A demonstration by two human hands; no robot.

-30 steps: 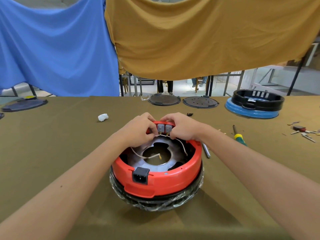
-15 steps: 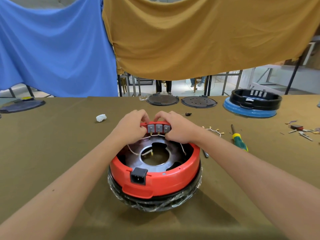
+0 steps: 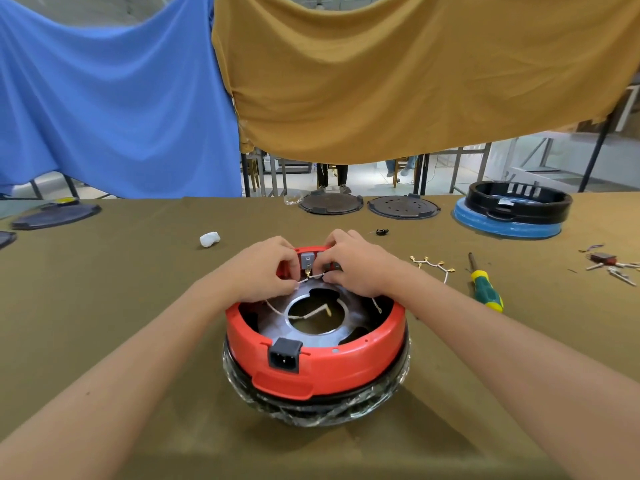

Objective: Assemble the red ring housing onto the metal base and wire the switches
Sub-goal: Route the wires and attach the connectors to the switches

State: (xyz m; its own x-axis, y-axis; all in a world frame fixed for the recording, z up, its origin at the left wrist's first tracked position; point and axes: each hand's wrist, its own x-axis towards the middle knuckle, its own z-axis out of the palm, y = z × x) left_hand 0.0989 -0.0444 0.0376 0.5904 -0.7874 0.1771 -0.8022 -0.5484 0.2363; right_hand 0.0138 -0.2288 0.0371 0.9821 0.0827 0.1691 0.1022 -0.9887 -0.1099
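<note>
The red ring housing sits on the plastic-wrapped black base, with a black power socket on its near side. Inside lies the metal plate with a round hole. Grey switches stand at the ring's far rim. A white wire with brass terminals runs from them across the hole. My left hand pinches the wire just under the switches. My right hand pinches the same wire from the right, covering the right-hand switches.
A spare white wire harness and a green-yellow screwdriver lie to the right. Small connectors sit at far right. A black ring on a blue base, two dark discs and a white wad lie farther back.
Both hands have lowered slightly from the switch tops to the wire below them. One grey switch now shows between the hands where three showed before.
</note>
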